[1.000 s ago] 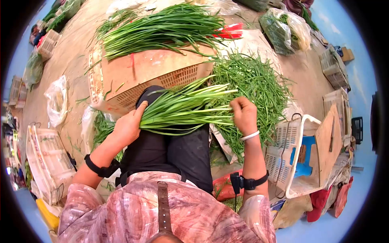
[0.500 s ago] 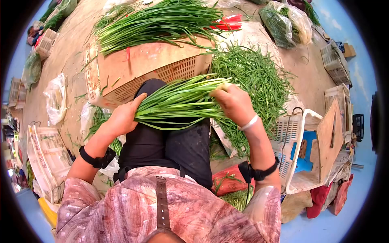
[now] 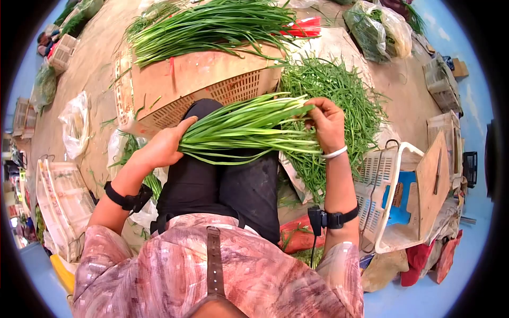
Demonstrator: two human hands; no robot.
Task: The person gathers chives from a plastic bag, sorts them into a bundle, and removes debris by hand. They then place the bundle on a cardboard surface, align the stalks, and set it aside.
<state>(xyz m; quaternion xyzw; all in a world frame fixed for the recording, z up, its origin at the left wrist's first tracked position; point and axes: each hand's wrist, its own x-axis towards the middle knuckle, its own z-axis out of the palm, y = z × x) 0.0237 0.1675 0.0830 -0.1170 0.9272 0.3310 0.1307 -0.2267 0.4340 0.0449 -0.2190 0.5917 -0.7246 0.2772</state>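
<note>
A loose bunch of garlic chives (image 3: 238, 130) lies across my lap, its green leaves to the left and its pale stem ends to the right. My left hand (image 3: 163, 147) grips the leafy end, thumb over the top; its other fingers are partly hidden beneath. At the stem end, my right hand (image 3: 328, 124) pinches a broad green chive leaf between thumb and fingertips, with the remaining fingers curled. Beyond my knees, a larger heap of garlic chives (image 3: 212, 29) rests on a board (image 3: 207, 69) over a plastic crate (image 3: 207, 93).
Scattered leaf trimmings (image 3: 334, 95) cover the floor at right. Red strips (image 3: 305, 27) lie beside the heap. A white crate (image 3: 389, 246) with a wooden board (image 3: 430, 183) stands to the right, another crate (image 3: 66, 204) to the left. A person (image 3: 45, 45) is far back left.
My right hand has turned from a closed grip to a fingertip pinch and moved slightly right. The stem ends are more exposed. My left hand keeps its hold.
</note>
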